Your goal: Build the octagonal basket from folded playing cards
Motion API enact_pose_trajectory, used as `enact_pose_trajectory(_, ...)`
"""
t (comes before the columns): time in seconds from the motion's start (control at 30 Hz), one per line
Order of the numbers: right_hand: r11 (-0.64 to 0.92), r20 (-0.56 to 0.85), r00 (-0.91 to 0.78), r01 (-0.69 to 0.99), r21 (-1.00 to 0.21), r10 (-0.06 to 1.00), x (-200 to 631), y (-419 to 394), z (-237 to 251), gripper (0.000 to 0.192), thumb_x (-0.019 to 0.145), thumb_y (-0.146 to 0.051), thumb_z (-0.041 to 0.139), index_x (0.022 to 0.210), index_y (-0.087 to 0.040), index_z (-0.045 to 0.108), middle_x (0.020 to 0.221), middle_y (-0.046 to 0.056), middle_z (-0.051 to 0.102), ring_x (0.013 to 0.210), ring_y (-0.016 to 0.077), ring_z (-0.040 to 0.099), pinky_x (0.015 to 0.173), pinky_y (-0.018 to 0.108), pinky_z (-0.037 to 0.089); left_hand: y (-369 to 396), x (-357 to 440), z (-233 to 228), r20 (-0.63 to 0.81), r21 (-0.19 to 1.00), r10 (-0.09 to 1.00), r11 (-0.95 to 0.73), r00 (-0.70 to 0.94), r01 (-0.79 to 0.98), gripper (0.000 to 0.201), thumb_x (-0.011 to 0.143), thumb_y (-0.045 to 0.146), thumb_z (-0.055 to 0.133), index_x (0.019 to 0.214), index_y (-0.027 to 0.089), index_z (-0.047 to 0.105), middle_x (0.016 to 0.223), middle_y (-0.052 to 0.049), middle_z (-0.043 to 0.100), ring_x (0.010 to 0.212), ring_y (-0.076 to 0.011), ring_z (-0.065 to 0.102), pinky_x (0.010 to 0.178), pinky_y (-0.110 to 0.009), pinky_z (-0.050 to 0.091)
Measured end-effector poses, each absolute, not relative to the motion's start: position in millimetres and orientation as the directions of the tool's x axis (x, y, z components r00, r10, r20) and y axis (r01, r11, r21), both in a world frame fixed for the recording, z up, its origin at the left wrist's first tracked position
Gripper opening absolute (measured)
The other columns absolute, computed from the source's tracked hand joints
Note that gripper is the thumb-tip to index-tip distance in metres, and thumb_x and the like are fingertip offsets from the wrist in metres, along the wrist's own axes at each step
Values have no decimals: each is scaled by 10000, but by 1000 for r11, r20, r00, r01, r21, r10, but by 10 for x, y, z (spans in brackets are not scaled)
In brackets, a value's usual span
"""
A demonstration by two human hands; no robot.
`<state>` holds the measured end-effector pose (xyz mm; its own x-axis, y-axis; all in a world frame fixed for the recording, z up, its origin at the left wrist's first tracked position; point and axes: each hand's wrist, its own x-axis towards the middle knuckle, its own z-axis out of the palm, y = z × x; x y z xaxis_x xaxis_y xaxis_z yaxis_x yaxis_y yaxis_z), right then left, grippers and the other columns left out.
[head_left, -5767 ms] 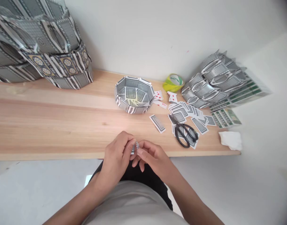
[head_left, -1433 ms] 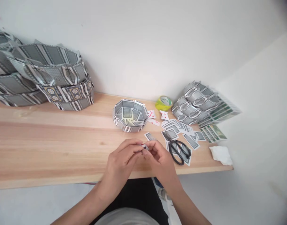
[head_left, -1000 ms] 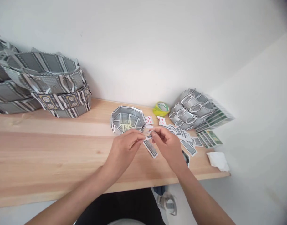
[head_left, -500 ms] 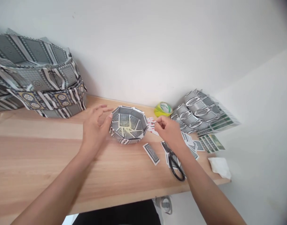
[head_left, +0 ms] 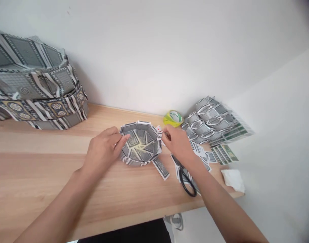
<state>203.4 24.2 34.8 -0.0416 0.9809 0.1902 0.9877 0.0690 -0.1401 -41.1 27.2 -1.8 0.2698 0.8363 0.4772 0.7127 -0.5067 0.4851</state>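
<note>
A: The fingers [head_left: 122,140] of the left hand [head_left: 102,153] lie curled over the near-left rim of the card bowl [head_left: 140,143], thumb outside the wall, so that hand grips the rim.

B: And the right hand [head_left: 178,141]?

A: Its fingertips are pinched narrow at the bowl's right rim, on a small folded card piece [head_left: 159,130] showing red pips. Whether the piece is already tucked into the wall I cannot tell.

B: Where does the bowl sit?

A: On the wooden table [head_left: 55,168], about mid-depth, tilted toward the camera so its inside shows. Both forearms reach in from the lower corners, wrists low, meeting either side of it.

B: Around it?

A: A single card [head_left: 161,168] just beside the front edge, scissors [head_left: 186,179] under the right forearm, yellow tape [head_left: 173,118] behind, loose cards [head_left: 202,157] right, stacked bowls [head_left: 35,91] far left.
</note>
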Motion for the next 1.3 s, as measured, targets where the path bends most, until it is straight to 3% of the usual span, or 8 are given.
enact_pose_trajectory(0.17, 123, 132, -132, 990, 71, 982, 2027, 250, 473, 174, 882, -211, 433, 893, -203, 607, 769, 26, 672, 649, 161, 552, 565, 262, 239, 201, -384, -47, 465, 371, 805, -555, 368, 744, 499, 961, 395, 397, 534, 165, 514, 607, 6, 473, 534, -106, 434, 511, -265, 250)
enact_pose_trajectory(0.6, 215, -132, -185, 939, 269, 974, 1957, 430, 740, 202, 880, -203, 418, 930, -186, 612, 737, 53, 661, 626, 183, 564, 532, 281, 203, 187, -378, -29, 456, 383, 809, -555, 371, 739, 489, 957, 372, 383, 536, 167, 525, 605, -8, 495, 545, -115, 441, 504, -264, 223)
enact_pose_trajectory(0.83, 256, -227, -194, 923, 287, 954, 1919, 491, 837, 208, 852, -184, 428, 898, -162, 630, 710, 73, 651, 633, 190, 584, 528, 280, 239, 185, -373, -39, 472, 368, 802, -556, 365, 745, 487, 962, 365, 385, 541, 162, 521, 622, -9, 515, 553, -113, 459, 504, -265, 226)
enact_pose_trajectory(1.13, 323, -368, -184, 874, 362, 911, 1772, 595, 928, 268, 872, -128, 436, 1034, -140, 649, 913, 160, 710, 825, 257, 653, 642, 311, 376, 191, -373, -40, 466, 363, 803, -557, 372, 747, 486, 959, 356, 384, 537, 163, 528, 611, -3, 499, 546, -111, 448, 503, -267, 229)
enact_pose_trajectory(1.3, 348, -392, -193, 859, 376, 900, 1739, 598, 943, 257, 888, -114, 433, 1038, -145, 640, 883, 160, 711, 813, 269, 669, 641, 318, 383, 192, -369, -37, 473, 371, 802, -557, 365, 743, 485, 956, 359, 387, 533, 165, 524, 601, -6, 492, 536, -114, 441, 498, -267, 218)
